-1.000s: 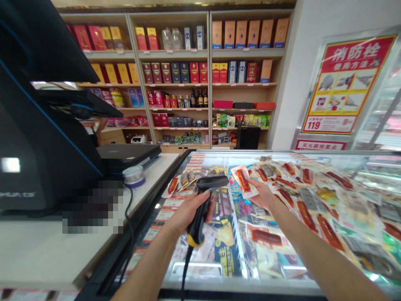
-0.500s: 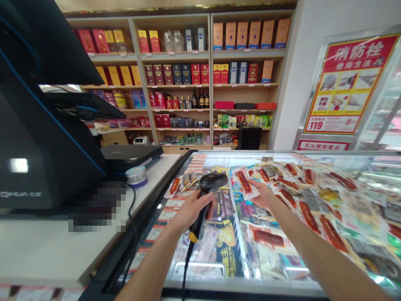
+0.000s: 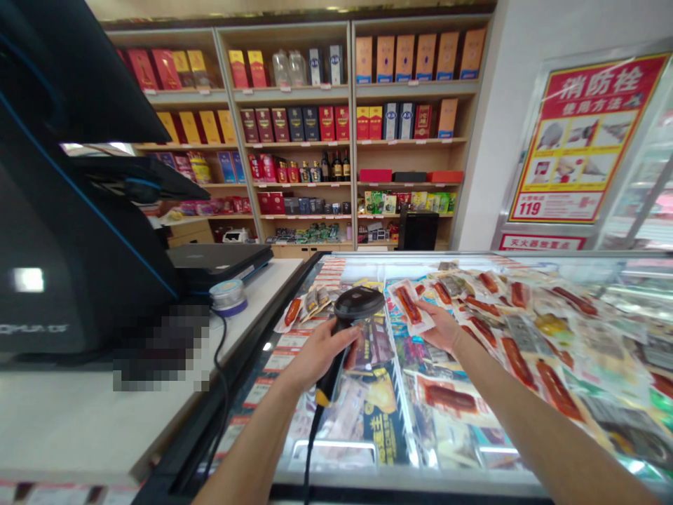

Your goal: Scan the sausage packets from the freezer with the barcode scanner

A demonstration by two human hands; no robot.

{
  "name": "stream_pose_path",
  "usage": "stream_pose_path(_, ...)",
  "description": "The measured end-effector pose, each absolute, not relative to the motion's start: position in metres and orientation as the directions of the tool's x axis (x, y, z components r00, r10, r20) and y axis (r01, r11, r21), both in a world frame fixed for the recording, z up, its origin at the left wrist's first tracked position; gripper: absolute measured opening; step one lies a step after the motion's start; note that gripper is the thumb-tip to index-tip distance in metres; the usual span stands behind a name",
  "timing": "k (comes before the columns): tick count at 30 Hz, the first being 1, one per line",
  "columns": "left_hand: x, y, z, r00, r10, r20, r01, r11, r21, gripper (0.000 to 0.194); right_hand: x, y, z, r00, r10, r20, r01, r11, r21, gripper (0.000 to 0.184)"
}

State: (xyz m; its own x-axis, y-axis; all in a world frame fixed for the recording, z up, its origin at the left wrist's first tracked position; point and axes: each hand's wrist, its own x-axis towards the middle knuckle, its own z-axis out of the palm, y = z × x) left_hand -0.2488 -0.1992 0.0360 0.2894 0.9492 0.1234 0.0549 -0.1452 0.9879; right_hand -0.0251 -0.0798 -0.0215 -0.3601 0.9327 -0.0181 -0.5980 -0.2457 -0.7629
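My left hand point(image 3: 318, 354) is wrapped round the handle of a black barcode scanner point(image 3: 359, 303), whose head points to the right and whose cable runs down out of view. In my right hand point(image 3: 440, 328) is a clear vacuum pack of sausage point(image 3: 409, 306), pinched at its lower right edge. The pack is tilted, just right of the scanner head and apart from it. Many similar sausage packs point(image 3: 518, 361) lie on the glass top to the right of my right hand. A few small packs point(image 3: 315, 301) lie beyond my left hand.
A glass-topped freezer point(image 3: 362, 473) spans the front, with packaged food visible beneath. On the left, a counter point(image 3: 63, 428) bears a black checkout terminal point(image 3: 68, 266), a flat scale point(image 3: 221, 259) and a round tub point(image 3: 229, 298). Shelves point(image 3: 294, 144) of boxes and bottles stand behind.
Both hands keep their grips, and the scanner and sausage pack stay almost in place. The view has shifted very slightly.
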Motion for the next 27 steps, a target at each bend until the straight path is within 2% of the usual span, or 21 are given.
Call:
stream_pose_path(16,-0.255,-0.200,0.036,0.322,0.941,0.107,0.044,-0.128,0.991,0.024,-0.025,-0.080,-0.022,-0.361,0.933,-0.003,-0.570,-0.223,-0.791,0.013)
stream_pose_path(21,-0.272,-0.194,0.039,0.127,0.988,0.091,-0.094,-0.079,0.992,0.027,-0.023,-0.073,-0.024,-0.321,0.947,0.022,-0.520,-0.157,-0.840,0.007)
stream_pose_path(25,-0.292,-0.187,0.041,-0.108,0.993,0.047,-0.041,-0.051,0.998,0.031,-0.030,-0.055,-0.024,-0.238,0.970,-0.043,-0.261,-0.106,-0.960,0.002)
stream_pose_path(27,-0.300,-0.184,0.040,-0.167,0.985,0.052,-0.009,-0.055,0.998,0.033,-0.040,-0.042,-0.027,-0.217,0.976,-0.032,-0.170,-0.070,-0.983,0.008)
